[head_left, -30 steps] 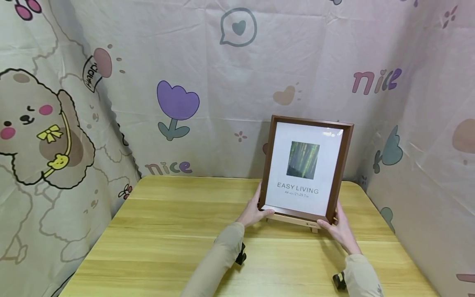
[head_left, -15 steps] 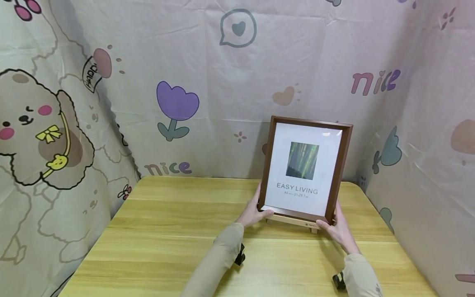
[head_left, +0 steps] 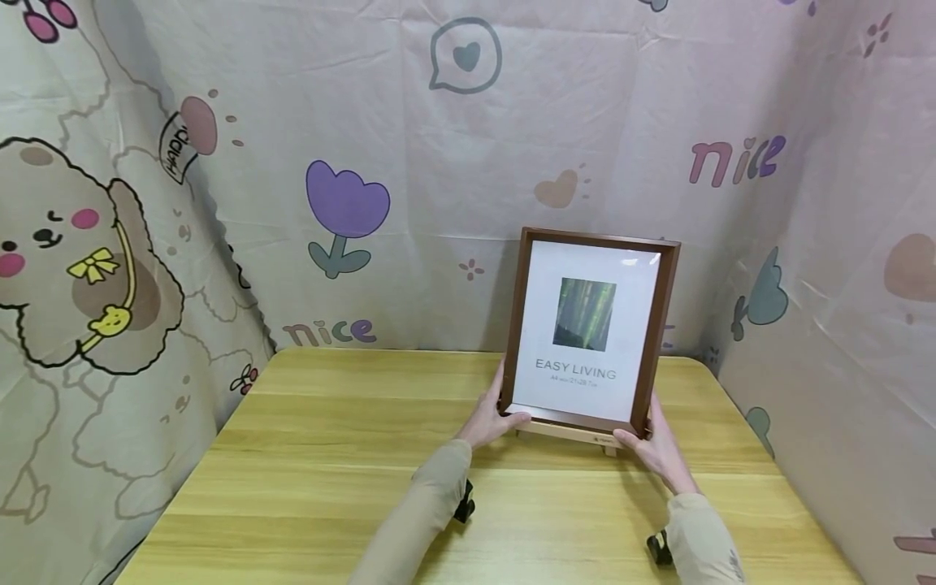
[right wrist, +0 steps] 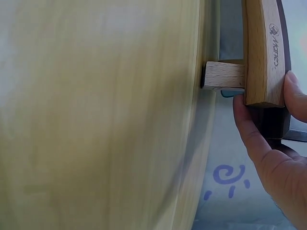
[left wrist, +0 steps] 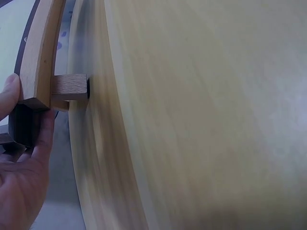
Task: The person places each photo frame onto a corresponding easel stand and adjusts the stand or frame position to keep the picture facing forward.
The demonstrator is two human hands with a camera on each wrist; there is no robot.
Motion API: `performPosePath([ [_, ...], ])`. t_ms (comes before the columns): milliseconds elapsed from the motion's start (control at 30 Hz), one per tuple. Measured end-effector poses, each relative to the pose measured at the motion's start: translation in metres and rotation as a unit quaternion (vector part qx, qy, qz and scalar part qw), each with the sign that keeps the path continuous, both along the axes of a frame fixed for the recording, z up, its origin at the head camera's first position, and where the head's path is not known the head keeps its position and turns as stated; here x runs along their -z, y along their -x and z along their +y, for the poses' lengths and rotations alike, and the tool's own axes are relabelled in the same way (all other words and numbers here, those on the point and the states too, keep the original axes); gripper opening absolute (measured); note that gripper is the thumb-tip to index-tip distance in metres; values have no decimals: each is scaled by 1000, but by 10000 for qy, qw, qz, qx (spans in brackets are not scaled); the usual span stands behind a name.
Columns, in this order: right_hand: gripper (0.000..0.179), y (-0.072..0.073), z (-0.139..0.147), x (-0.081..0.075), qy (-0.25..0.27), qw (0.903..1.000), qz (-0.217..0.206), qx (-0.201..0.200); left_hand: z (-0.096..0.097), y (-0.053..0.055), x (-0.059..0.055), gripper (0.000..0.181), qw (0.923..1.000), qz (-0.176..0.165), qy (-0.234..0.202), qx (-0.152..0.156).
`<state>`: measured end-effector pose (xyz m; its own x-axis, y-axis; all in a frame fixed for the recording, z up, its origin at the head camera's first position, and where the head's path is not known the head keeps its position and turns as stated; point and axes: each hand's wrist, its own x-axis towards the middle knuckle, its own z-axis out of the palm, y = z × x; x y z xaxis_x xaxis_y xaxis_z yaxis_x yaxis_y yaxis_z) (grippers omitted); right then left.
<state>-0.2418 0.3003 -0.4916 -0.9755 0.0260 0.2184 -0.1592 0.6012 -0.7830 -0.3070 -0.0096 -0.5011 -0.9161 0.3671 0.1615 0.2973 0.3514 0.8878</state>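
A brown picture frame (head_left: pixel 589 329) with a white "EASY LIVING" insert leans back slightly on a small light-wood easel (head_left: pixel 566 433). Its lower left corner is gripped by my left hand (head_left: pixel 488 418), thumb in front and fingers around the side. My right hand (head_left: pixel 661 448) holds the lower right corner the same way. In the left wrist view, the thumb and fingers pinch the end of the ledge (left wrist: pixel 39 62) together with the dark frame corner. The right wrist view shows the other ledge end (right wrist: pixel 266 57), bearing a printed logo, between thumb and fingers. Most of the easel is hidden behind the frame.
The frame and easel are towards the back right of a light wood-grain table (head_left: pixel 351 455). Behind it hangs a patterned cloth (head_left: pixel 468 162), which also covers both sides. Short easel legs (left wrist: pixel 71 87) stick out beneath the ledge.
The picture frame and easel have shifted a little to the left, with both hands keeping their hold. The head view has also drifted very slightly.
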Motion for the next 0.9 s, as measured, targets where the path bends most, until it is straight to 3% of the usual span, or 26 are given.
performPosePath([
  [233, 104, 2, -6, 1, -11, 10000, 33, 13, -7, -1, -1, 112, 10000, -59, -6, -2],
  [700, 106, 5, -18, -1, 124, 9999, -62, -35, -21, 2, 3, 115, 9991, 236, -293, 191],
  [900, 105, 8, -22, 1, 159, 9998, -70, -62, -26, 2, 4, 115, 9993, 223, -272, 93],
])
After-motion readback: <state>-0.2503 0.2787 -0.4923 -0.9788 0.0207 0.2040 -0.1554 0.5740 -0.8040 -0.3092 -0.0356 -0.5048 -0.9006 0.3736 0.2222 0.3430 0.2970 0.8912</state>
